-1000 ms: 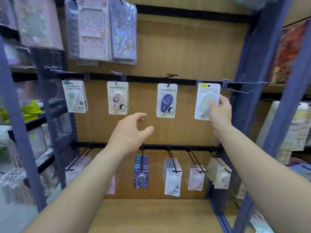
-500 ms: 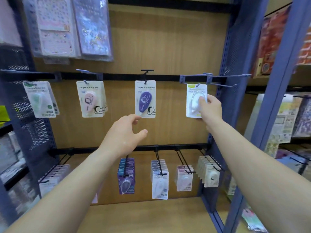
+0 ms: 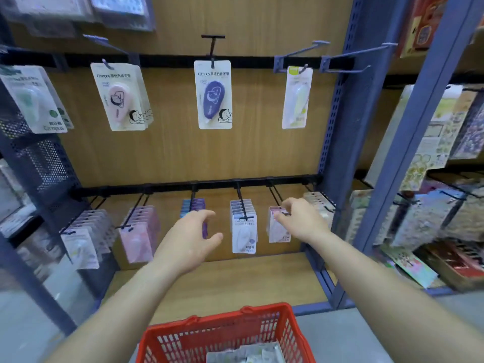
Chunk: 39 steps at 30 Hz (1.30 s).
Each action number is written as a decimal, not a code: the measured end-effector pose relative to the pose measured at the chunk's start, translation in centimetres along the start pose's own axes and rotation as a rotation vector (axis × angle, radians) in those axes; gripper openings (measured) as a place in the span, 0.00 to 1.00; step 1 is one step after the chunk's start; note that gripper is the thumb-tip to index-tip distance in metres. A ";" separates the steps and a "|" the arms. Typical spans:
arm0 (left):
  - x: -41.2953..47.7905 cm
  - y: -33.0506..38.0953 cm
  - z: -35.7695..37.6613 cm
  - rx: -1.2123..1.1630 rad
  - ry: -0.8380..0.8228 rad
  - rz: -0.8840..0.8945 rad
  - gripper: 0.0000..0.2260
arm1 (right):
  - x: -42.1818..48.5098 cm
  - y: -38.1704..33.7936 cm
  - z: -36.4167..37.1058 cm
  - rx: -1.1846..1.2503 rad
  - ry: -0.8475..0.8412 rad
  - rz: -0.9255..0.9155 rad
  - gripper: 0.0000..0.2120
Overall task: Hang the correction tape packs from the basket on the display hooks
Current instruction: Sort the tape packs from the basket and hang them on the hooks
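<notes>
Wood-grain board backs a shop display [image 3: 183, 153] crossed by two black rails. At the far left of the upper rail [image 3: 170, 60] hangs a green correction tape pack [image 3: 31, 100], and next to it a pink pack [image 3: 120, 96], each on its own hook. Below them, on the lower rail [image 3: 209, 183], hooks carry a row of whitish packs [image 3: 83, 237] and a row of pink packs [image 3: 138, 231].

Toward the middle, the left hand [image 3: 190, 242] is raised in front of the lower rail, its fingers [image 3: 207, 213] released and loosely curved, gripping nothing. It partly hides a row of purple packs [image 3: 195, 205]. Above it, a single purple pack [image 3: 213, 94] hangs from a black hook.

Low in the middle, a red basket [image 3: 217, 323] sits between the two forearms, with more correction tape packs [image 3: 246, 353] lying in it, too blurred to count. Just right of the left hand hangs a row of white packs [image 3: 243, 226].

The right hand [image 3: 301, 221] is in front of the next row, pale pink packs [image 3: 279, 231], fingers loosely bent at the hook's end; it holds nothing that can be made out, and whether the fingertips touch the front pack is unclear. Behind its wrist is a cream row [image 3: 318, 203]. Above, a yellow pack [image 3: 297, 98] hangs on a blue hook, turned partly edge-on.

Right of that stands a blue upright [image 3: 340, 127], then shelves of sticker sheets [image 3: 432, 142].
</notes>
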State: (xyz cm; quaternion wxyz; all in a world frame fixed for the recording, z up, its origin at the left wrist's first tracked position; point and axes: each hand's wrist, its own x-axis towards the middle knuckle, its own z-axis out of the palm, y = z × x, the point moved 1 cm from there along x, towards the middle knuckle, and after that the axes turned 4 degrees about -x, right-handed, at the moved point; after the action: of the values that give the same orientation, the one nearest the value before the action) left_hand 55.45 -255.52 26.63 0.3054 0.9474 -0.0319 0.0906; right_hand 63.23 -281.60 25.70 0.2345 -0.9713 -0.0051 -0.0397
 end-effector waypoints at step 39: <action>-17.2 -26.1 33.0 0.107 -0.952 -0.454 0.34 | -16.9 14.8 40.4 0.073 -0.819 0.163 0.30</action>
State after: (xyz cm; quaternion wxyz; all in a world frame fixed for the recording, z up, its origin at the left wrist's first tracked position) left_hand 46.62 -253.55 -17.93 0.2204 0.8809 0.0436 -0.4166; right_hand 49.79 -276.22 -18.21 0.2497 -0.8951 -0.0223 0.3688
